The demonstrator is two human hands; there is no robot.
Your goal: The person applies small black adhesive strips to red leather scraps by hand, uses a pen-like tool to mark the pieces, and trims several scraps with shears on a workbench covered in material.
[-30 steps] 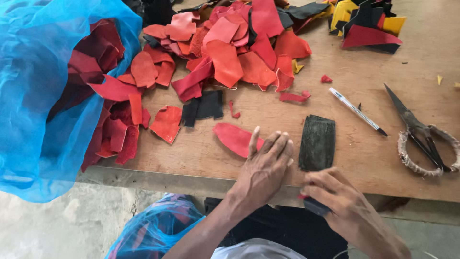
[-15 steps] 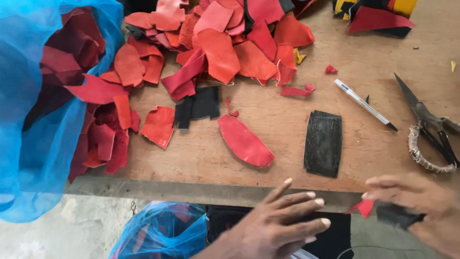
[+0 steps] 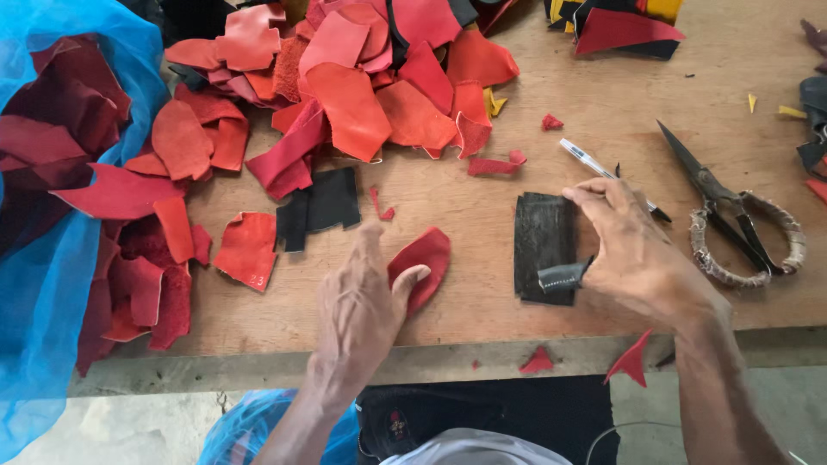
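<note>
On the table (image 3: pixel 603 112): your left hand (image 3: pixel 362 301) pins a red oval piece (image 3: pixel 428 258), uncut; your right hand (image 3: pixel 633 254) pinches a black strip (image 3: pixel 564 275) over the black template (image 3: pixel 543 241).

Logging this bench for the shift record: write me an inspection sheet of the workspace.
Surface: wooden table, bare wood showing between scraps.
Job's things: oval red leather piece under the left hand's thumb; black leather rectangle flat on the table; small dark strip pinched in the right hand.
Clutter: heap of red and orange offcuts; scissors with wrapped handles; pen; blue mesh bag of dark red pieces.
Grippers: left hand on the red piece; right hand over the black rectangle.
Cables: nothing seen.
Surroundings: concrete floor below.
</note>
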